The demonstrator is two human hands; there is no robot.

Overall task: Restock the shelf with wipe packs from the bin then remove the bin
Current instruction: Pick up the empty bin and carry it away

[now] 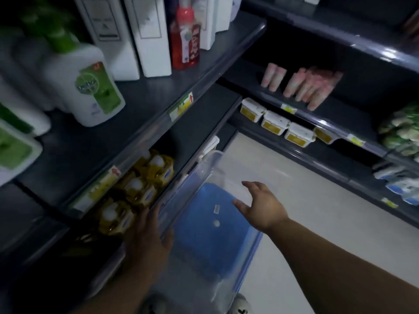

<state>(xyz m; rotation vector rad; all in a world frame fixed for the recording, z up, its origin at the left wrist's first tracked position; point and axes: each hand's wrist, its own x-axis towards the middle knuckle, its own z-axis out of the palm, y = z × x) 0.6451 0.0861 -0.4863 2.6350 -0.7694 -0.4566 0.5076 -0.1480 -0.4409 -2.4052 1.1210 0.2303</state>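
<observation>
Bin (199, 241) at 6 o'clock on the floor, tight against the shelf (204, 118). Only its blue base shows, so I'd call it emptied. Wipe packs (136, 191) sit on the shelf at the bin's 10 o'clock. Left hand (147, 241) lies along the bin's 9 o'clock rim, fingers straight and together; blurry, grip unclear. Right hand (263, 207) hovers toward its 2 o'clock wall, fingers spread, empty. Probably bracketing both sides to lift the bin out.

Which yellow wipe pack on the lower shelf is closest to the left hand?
The frontmost pack, at the near end of the row, right beside the fingertips of the left hand; the other packs sit further back in the row.
</observation>
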